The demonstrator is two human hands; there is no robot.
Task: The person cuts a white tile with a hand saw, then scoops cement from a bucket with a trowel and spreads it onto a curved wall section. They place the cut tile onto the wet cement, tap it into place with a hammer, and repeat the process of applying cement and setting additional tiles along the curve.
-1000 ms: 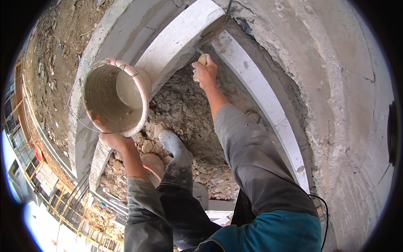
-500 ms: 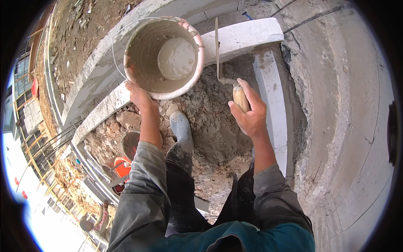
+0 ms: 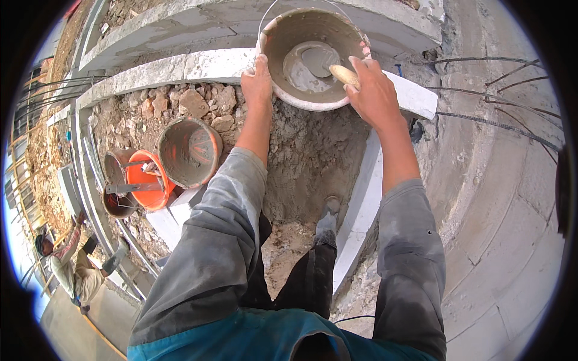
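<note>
Orange bucket (image 3: 137, 175): standing left, among other buckets (image 3: 208, 169).
Left hand (image 3: 257, 83): gripping the rim of the mortar bucket (image 3: 301, 102).
Mortar bucket: showing ahead, over the white block (image 3: 220, 65); support hidden.
Trowel (image 3: 342, 74): now reaching inside, blade at the wet mix (image 3: 294, 72); no longer hanging outside as 0.5 s ago.
Right hand (image 3: 374, 93): clenching the trowel's wooden handle.
Meaning: work likely centring on the mix.

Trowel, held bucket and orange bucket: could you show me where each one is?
Trowel (image 3: 343, 76): head view, on its wooden handle.
Held bucket (image 3: 307, 26): head view, on its far inner wall.
Orange bucket (image 3: 139, 176): head view, on its inner wall.
</note>
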